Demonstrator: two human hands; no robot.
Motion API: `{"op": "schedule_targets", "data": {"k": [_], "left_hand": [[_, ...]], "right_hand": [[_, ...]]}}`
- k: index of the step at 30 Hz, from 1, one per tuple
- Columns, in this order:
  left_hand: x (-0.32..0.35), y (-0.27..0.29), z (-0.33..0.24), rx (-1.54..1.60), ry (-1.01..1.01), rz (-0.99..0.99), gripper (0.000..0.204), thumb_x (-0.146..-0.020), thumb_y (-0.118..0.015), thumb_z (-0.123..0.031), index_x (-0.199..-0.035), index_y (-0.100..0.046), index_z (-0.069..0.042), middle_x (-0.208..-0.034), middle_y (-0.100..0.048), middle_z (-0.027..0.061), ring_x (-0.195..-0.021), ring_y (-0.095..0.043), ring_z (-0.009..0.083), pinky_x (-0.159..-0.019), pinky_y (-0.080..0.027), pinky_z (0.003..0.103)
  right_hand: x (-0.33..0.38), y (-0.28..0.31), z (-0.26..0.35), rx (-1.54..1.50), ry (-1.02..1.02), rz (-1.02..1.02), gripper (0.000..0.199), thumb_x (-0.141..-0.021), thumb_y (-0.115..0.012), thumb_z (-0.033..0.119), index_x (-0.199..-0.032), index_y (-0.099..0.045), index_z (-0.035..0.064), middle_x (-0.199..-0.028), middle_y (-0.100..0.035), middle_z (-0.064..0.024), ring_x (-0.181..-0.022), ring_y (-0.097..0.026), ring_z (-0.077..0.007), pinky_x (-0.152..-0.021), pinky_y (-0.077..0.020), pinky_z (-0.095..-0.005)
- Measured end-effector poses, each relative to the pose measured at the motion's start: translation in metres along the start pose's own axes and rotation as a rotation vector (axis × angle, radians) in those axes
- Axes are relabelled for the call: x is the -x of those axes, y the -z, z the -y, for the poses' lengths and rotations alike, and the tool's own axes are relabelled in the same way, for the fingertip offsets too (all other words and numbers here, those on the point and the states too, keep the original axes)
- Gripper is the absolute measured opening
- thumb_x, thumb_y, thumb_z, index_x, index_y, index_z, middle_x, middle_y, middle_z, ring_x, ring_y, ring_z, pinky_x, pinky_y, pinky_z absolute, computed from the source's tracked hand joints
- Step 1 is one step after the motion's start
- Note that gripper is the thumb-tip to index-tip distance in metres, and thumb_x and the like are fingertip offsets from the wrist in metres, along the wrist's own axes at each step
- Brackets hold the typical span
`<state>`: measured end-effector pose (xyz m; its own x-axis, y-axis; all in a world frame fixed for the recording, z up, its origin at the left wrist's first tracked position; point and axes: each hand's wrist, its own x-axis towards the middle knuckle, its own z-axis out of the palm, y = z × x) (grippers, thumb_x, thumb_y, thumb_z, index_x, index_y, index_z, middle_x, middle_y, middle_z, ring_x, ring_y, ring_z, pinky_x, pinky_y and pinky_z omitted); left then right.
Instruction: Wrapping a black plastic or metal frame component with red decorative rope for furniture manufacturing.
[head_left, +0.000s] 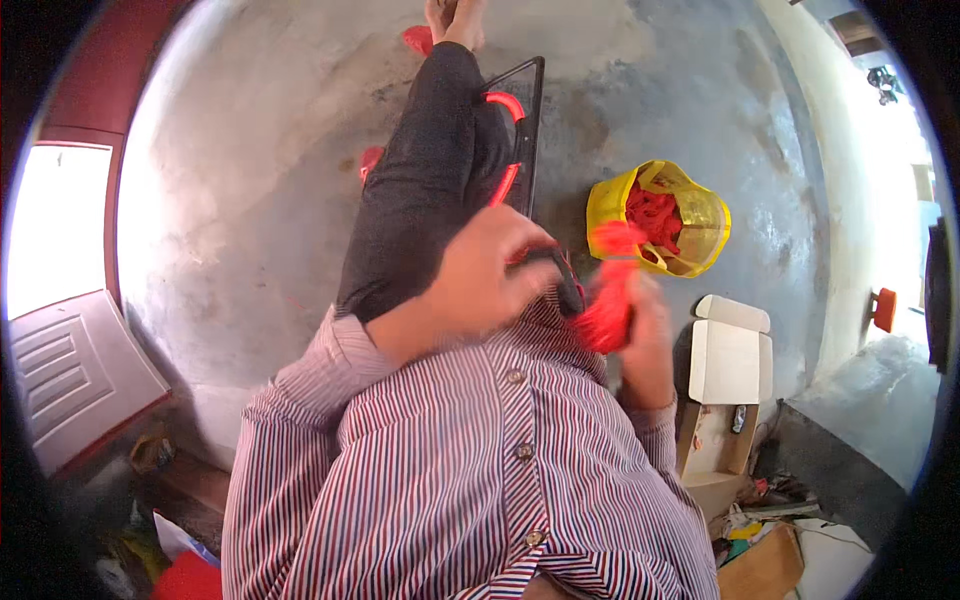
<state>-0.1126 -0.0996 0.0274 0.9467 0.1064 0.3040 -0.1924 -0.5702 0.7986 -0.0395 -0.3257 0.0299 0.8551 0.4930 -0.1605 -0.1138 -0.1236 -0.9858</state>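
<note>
Left hand (485,275): fingers curled, closed on a dark object (562,280) held over the lap; the object's kind cannot be told, most of it sits behind the fingers. Right hand (645,340): blurred, gripping a bunch of red plastic strips (610,295) just beside the left hand; the strips cover much of its palm.

Surroundings: the person sits on a grey concrete floor (250,200), striped shirt (470,480) filling the lower frame and one dark trouser leg (430,170) stretched ahead. A dark frame with red trim (525,130) lies along the leg, partly under it. A yellow basket (700,215) with more red strips inside stands near the right hand. An open cardboard box (728,370) sits below the basket, at the right elbow. A pale panelled door (70,370) lies far left.
</note>
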Motion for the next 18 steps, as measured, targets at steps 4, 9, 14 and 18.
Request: {"op": "schedule_targets", "data": {"k": [4,9,14,18], "left_hand": [[-0.003,0.002,-0.029,0.187,-0.002,0.045,0.044,-0.082,-0.068,-0.022,-0.119,-0.055,-0.003,-0.101,-0.062,0.0112,-0.097,-0.058,0.0284,-0.092,-0.044,0.038],[-0.028,0.038,0.001,0.781,0.261,-0.251,0.033,-0.088,-0.058,-0.007,-0.120,-0.055,-0.003,-0.103,-0.060,0.0057,-0.096,-0.059,0.0174,-0.090,-0.045,0.032],[-0.030,0.034,0.044,-0.507,-0.031,0.081,0.042,-0.074,-0.057,0.003,-0.116,-0.056,-0.002,-0.094,-0.052,0.0104,-0.088,-0.056,0.0283,-0.080,-0.048,0.034],[-0.024,0.005,0.063,-0.260,0.125,0.162,0.040,-0.071,-0.064,-0.004,-0.110,-0.059,-0.004,-0.102,-0.058,0.0138,-0.096,-0.057,0.0312,-0.082,-0.048,0.038]], "right_hand": [[-0.020,-0.039,0.003,-0.226,-0.186,0.376,0.033,-0.095,-0.050,0.030,-0.102,-0.062,0.0004,-0.082,-0.058,0.0002,-0.075,-0.054,-0.0101,-0.071,-0.0443,-0.0245],[-0.083,-0.019,0.000,-0.629,-0.432,0.593,0.026,-0.091,-0.057,0.022,-0.102,-0.064,-0.0008,-0.076,-0.055,0.0022,-0.072,-0.054,-0.0106,-0.068,-0.0437,-0.0247],[-0.118,-0.031,-0.032,0.342,0.210,0.361,0.028,-0.077,-0.067,0.012,-0.102,-0.062,0.0004,-0.090,-0.058,-0.0066,-0.085,-0.058,-0.0218,-0.076,-0.0478,-0.0329],[-0.117,-0.053,-0.041,0.689,0.389,0.365,0.032,-0.069,-0.069,0.010,-0.099,-0.062,0.0013,-0.106,-0.059,-0.0140,-0.101,-0.058,-0.0315,-0.091,-0.0441,-0.0361]]}}
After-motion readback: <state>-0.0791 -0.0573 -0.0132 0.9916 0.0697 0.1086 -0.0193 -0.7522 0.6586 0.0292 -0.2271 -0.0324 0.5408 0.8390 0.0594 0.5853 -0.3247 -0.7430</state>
